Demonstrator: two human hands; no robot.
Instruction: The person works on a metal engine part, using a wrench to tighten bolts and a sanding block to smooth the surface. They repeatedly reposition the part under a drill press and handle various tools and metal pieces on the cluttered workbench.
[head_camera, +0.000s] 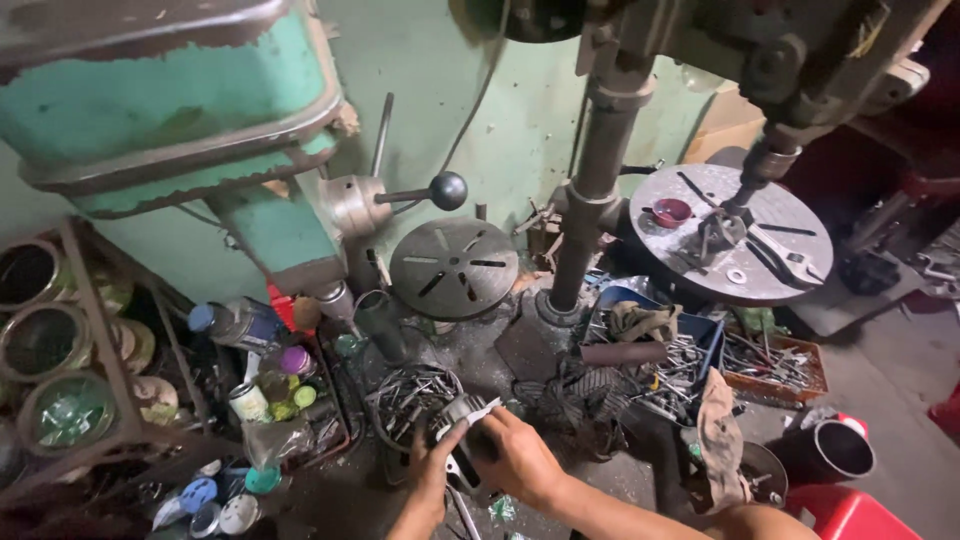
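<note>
gripping a round metal part above the bin of scrap bits, both left hand and right hand closed on it; nothing is set down yet.

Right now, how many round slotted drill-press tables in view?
2. One dark round table sits centre, below the green machine's ball-ended lever. The second round table is at upper right under the drill chuck, carrying a wrench and small red cup. Clutter may hide others.
</note>
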